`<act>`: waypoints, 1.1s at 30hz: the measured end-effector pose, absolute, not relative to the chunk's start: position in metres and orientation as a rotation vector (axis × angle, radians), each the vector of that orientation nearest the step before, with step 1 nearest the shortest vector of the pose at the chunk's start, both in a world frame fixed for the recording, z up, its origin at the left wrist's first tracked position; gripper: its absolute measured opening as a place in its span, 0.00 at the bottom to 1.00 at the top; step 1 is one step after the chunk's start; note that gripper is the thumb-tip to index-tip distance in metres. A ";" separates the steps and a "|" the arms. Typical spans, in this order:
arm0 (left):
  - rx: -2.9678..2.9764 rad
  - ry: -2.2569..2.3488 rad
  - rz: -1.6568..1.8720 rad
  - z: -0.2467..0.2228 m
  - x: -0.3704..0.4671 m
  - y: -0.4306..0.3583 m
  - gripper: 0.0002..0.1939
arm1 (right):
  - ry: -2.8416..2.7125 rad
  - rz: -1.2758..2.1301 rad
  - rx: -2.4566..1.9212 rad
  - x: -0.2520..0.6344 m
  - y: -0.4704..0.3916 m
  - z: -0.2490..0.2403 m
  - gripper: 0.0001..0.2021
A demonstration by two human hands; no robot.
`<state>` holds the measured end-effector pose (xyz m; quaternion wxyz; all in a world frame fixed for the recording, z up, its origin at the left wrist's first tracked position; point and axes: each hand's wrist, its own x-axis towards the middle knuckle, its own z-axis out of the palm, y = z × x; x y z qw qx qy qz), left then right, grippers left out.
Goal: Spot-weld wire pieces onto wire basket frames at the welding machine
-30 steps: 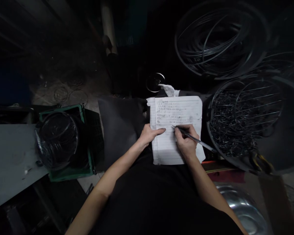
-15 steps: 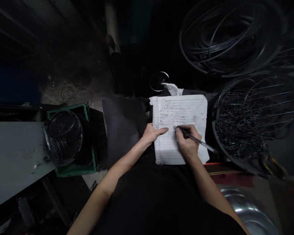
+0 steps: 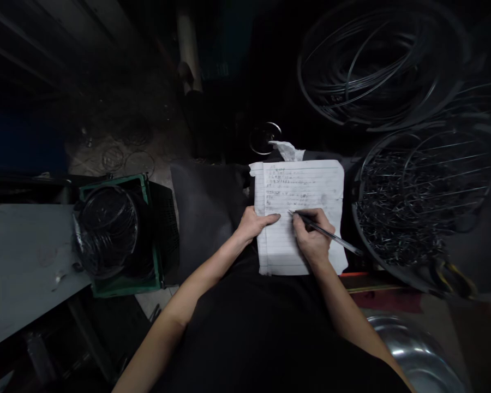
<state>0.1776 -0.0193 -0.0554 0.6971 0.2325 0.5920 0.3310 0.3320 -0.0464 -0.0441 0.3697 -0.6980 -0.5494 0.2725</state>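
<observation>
A lined paper pad [image 3: 286,251] with rows of handwriting on its upper part lies in front of my body. My left hand [image 3: 253,222] grips its left edge, thumb on top of the page and the other fingers hidden beneath. In my right hand [image 3: 314,234] is a dark pen [image 3: 331,236], its tip at the page near the middle and its rear end pointing down to the right. A crumpled white scrap [image 3: 287,151] sticks out beyond the pad's top edge.
At the right are a tub of small metal pieces [image 3: 393,218], a coil of wire [image 3: 364,82] in a round container, and yellow-and-black handles [image 3: 454,278]. A metal basin [image 3: 413,349] stands at lower right. At left are a green crate [image 3: 157,234] and a grey tabletop [image 3: 24,267].
The hands, pad and pen keep nearly the same places. The containers at the right appear shifted very slightly left in the view.
</observation>
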 end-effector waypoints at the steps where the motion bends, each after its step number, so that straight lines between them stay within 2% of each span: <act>1: 0.523 1.323 0.734 -0.056 0.178 -0.019 0.19 | -1.411 0.693 -1.792 0.331 -0.047 -0.042 0.08; 7: 0.634 1.332 0.703 -0.060 0.181 -0.020 0.21 | -1.512 0.677 -1.729 0.318 -0.044 -0.031 0.07; 27: 0.726 1.272 0.657 -0.068 0.174 -0.023 0.16 | -1.608 0.576 -1.788 0.304 -0.036 -0.040 0.06; 33: 0.738 1.271 0.610 -0.072 0.174 -0.022 0.17 | -1.584 0.568 -1.835 0.307 -0.037 -0.042 0.05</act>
